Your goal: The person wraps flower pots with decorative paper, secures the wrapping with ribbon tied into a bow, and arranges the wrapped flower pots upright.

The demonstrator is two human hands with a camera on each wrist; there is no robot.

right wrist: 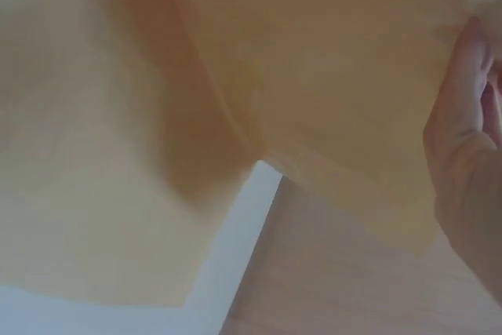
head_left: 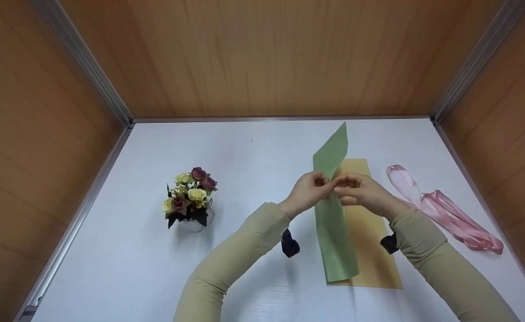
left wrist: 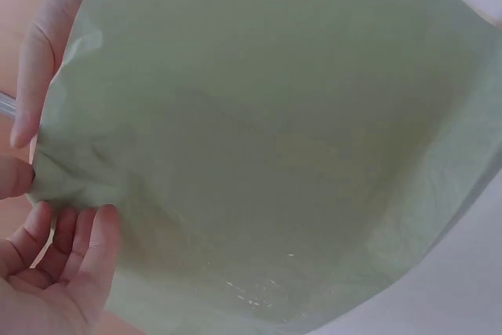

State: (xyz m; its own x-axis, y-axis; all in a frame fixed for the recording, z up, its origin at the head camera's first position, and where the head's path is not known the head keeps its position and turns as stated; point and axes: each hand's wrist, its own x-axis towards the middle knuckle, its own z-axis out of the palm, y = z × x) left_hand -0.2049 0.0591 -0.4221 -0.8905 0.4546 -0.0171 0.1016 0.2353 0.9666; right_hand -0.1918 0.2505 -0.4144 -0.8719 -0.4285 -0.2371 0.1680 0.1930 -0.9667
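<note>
A sheet of green paper (head_left: 336, 243) stands raised and curved right of the middle of the table. My left hand (head_left: 308, 191) pinches its edge between thumb and fingers. At the same edge, the right hand (head_left: 366, 193) has its thumb and fingers together, meeting the left fingertips. Tan paper (head_left: 372, 255) lies flat on the table, partly under the green sheet. In the right wrist view the raised sheet (right wrist: 337, 84) looks tan on its underside, with the right hand (right wrist: 463, 131) at its edge. The green face (left wrist: 259, 131) fills most of the left wrist view.
A small pot of artificial yellow and dark red flowers (head_left: 196, 195) stands on the left of the white table (head_left: 253, 170). Loosely bundled pink ribbon (head_left: 452, 219) lies to the right. Wood-grain panels (head_left: 280, 58) enclose the table at the back and sides.
</note>
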